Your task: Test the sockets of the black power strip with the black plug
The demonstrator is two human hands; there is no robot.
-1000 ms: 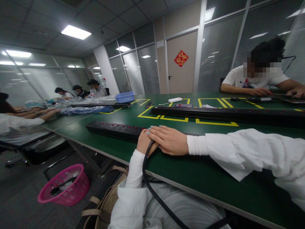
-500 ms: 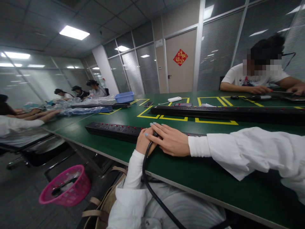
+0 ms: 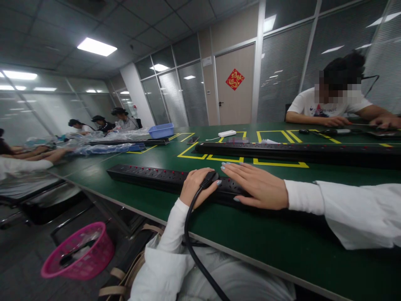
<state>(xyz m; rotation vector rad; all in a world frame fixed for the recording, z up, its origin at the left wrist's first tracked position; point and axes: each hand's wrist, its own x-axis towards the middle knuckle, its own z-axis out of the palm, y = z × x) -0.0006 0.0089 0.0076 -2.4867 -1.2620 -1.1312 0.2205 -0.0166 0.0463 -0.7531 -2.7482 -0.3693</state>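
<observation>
A long black power strip [image 3: 150, 174] with red switches lies along the near side of the green table. My left hand [image 3: 196, 187] is closed around a black plug [image 3: 209, 179] over the strip's middle, and a thick black cable [image 3: 189, 234] runs from the plug down past the table edge. Just to the right, my right hand [image 3: 258, 188] rests palm down over the strip with its fingers stretched out, the thumb on the near side. The strip's right end is hidden under my hand and sleeve.
Across the green table [image 3: 175, 217] lies another long black strip [image 3: 297, 153] near yellow tape outlines. A blue basket [image 3: 161, 131] and plastic-wrapped items stand left. One person sits opposite, several others left. A pink basket [image 3: 90, 259] is on the floor.
My right hand has moved right, off my left hand and the plug, and now lies over the strip. The plug in my left hand has come into view.
</observation>
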